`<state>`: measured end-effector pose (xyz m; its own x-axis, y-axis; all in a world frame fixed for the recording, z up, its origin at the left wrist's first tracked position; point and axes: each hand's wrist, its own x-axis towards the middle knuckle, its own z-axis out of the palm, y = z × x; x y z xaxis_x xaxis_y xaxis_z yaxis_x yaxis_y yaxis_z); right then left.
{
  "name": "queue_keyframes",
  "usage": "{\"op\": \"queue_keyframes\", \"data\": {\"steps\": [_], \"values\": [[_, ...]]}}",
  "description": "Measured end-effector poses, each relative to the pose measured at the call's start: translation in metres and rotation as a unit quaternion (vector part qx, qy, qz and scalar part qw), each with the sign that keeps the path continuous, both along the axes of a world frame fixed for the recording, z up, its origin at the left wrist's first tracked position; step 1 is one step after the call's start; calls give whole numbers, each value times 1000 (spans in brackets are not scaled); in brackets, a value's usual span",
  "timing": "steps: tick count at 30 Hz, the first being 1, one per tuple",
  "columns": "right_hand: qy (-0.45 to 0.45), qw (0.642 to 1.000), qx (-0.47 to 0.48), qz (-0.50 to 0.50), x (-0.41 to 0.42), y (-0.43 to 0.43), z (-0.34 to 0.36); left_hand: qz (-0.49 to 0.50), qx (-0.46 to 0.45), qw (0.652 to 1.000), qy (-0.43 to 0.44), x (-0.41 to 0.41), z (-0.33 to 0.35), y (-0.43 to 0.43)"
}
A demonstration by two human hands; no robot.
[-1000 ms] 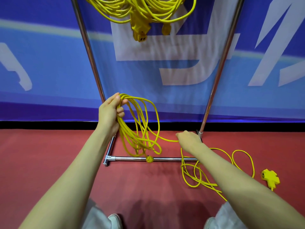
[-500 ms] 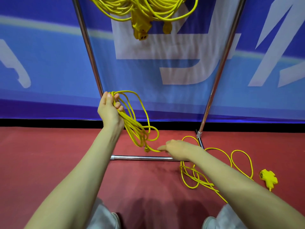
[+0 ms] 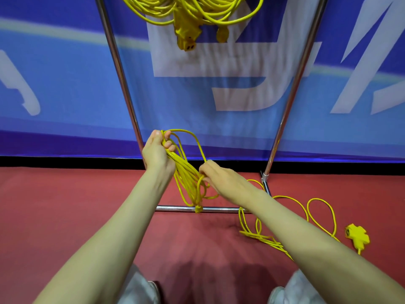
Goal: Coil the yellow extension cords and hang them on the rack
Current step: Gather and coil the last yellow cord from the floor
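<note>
**Cord half-coiled, held in both hands; remainder on floor**

Gripping yellow coil (image 3: 186,178) w/ L hand (image 3: 156,153), just 9 o'clock of centre: fingers curled tight round top of the loops. Dangling from that grip twd 6 o'clock, long narrow loops, lowest end in front of rack base bar (image 3: 175,208). Pinching a strand at coil's mid-height w/ R hand (image 3: 221,181), just 5 o'clock of centre, fingers bent round the cord, right against the bundle. Beyond R forearm at 4 o'clock: loose cord (image 3: 317,213) in slack loops on red floor (image 3: 65,205), ending at yellow socket block (image 3: 357,236), lying flat. Up at 12 o'clock: hung coils (image 3: 197,9), socket end dangling below; whatever carries them out of frame. Slanting up at 11 & 1 o'clock, rack poles (image 3: 118,69). Behind, blue banner (image 3: 54,84) w/ white lettering.
</note>
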<state>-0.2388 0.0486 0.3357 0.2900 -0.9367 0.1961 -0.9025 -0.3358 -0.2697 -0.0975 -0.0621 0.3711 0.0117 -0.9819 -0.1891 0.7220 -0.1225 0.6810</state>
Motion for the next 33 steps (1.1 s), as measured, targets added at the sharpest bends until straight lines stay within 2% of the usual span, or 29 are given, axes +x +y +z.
{"op": "queue_keyframes", "data": {"steps": [4, 6, 7, 10, 13, 17, 20, 23, 25, 27, 29, 33], "values": [[5, 985, 31, -169, -7, -2, 2, -26, 2, 998, 50, 0, 4, 3], [43, 970, 68, -228, -11, -2, 1, -37, -3, 997, 65, 0, 4, 2], [35, 968, 80, -237, -13, -3, 2, -42, -9, 997, 63, 0, 3, 1], [-64, 975, 104, -185, -16, -1, 8, -55, -26, 998, 27, -3, -4, -2], [-179, 979, 86, -52, -20, -1, 17, -69, -31, 997, -17, -5, -8, -3], [-183, 983, 3, 28, -25, -2, 23, -94, -28, 993, -61, -8, -10, 3], [-124, 991, -39, -37, -27, -7, 20, -129, -23, 990, -54, -14, -10, 10], [-72, 986, 23, -150, -33, -10, 19, -156, -26, 986, -49, -18, -7, 18], [-49, 979, 85, -180, -36, -10, 17, -172, -33, 983, -53, -20, -6, 22], [-91, 971, 120, -187, -37, -9, 16, -185, -37, 980, -68, -20, -6, 23], [-180, 959, 130, -174, -39, -8, 20, -197, -36, 975, -91, -20, -7, 23], [-363, 920, 139, -53, -48, -10, 34, -228, -39, 963, -135, -22, -14, 25]]}}
